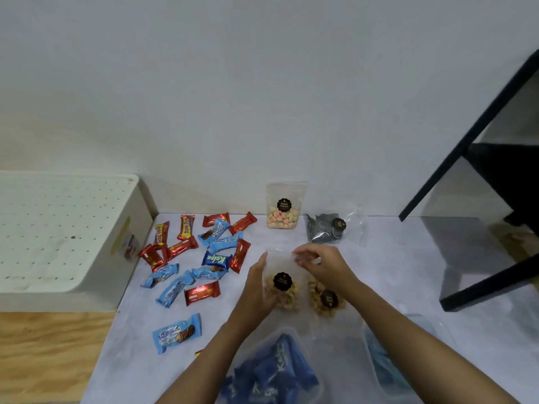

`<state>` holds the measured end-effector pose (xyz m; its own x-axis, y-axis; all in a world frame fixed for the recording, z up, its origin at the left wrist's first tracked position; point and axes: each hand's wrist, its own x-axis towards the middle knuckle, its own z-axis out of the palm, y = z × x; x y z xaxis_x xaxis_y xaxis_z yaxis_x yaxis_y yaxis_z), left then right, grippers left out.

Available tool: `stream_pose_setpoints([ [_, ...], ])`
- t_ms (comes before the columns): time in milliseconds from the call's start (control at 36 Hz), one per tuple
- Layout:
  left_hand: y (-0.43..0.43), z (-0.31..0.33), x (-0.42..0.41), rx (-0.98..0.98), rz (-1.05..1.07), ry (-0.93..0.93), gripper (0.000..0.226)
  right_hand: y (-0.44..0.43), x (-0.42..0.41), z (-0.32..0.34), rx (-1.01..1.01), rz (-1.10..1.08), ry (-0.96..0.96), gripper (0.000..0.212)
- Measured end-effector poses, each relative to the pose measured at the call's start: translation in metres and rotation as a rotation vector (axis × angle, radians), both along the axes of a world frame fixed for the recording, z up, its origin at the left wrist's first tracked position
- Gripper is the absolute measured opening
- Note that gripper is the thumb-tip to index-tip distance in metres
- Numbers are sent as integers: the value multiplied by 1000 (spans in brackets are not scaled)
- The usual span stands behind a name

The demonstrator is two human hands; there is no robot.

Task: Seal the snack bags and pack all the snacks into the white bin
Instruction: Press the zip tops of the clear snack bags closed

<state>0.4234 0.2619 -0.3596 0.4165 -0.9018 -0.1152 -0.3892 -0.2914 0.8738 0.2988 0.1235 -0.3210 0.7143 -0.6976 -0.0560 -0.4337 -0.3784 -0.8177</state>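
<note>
Head: left hand point(256, 284) against snack bag point(281, 282); right hand point(323, 265) pinches top.

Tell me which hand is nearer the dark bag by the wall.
Right. The right hand is just in front of the dark bag; the left hand is farther left, against the cookie bag.

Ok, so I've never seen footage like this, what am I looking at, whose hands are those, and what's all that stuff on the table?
There is no machine here: one camera on a person's head looks down at their own two bare hands. The left hand rests flat against a clear bag of snacks, while the right hand pinches its top edge. Red and blue snack bars lie scattered on the table, with more bags behind. The white bin stands on the left.
</note>
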Motion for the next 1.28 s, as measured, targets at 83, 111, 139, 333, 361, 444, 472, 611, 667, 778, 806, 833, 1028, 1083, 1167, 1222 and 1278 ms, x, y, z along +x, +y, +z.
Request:
stream_pose_setpoints([
  [83,-11,-13,12,40,29,13,92,-15,15,-5,-58,-12,-6,17],
  [111,-15,-16,15,46,34,14,94,-20,19,-6,-74,-18,3,17],
  [139,-20,-18,17,54,36,12,95,-25,24,-8,-81,-14,22,18],
  [333,-53,-30,35,96,20,-63,98,-68,48,-14,-162,-73,61,28],
  [361,-59,-29,38,94,21,-76,98,-74,51,-13,-196,-107,49,25],
  [444,-78,-26,48,85,26,-100,94,-90,62,-11,-232,-197,19,18],
  [472,-84,-25,51,78,27,-110,93,-93,66,-10,-231,-221,-2,16],
  [611,-108,-22,63,52,28,-151,87,-108,78,-11,-223,-308,-81,15],
  [667,-113,-24,67,47,27,-176,87,-113,81,-13,-208,-334,-111,16],
  [778,-119,-29,72,60,23,-210,89,-118,84,-15,-171,-375,-123,17],
  [806,-120,-29,72,65,26,-213,88,-119,84,-15,-158,-384,-122,17],
  [833,-120,-29,72,71,33,-211,88,-120,85,-14,-145,-390,-121,17],
  [1028,-106,-17,55,-7,129,-228,72,-108,63,-11,-97,-393,-109,19],
  [1083,-96,-23,48,-43,139,-252,73,-98,44,-16,-64,-382,-65,21],
  [1167,-81,-33,34,29,82,-254,72,-81,12,-27,0,-328,77,32],
  [1222,-74,-37,24,114,-10,-210,72,-73,-7,-35,45,-243,200,46],
  [1278,-67,-37,11,200,-112,-122,74,-65,-25,-39,67,-102,316,62],
])
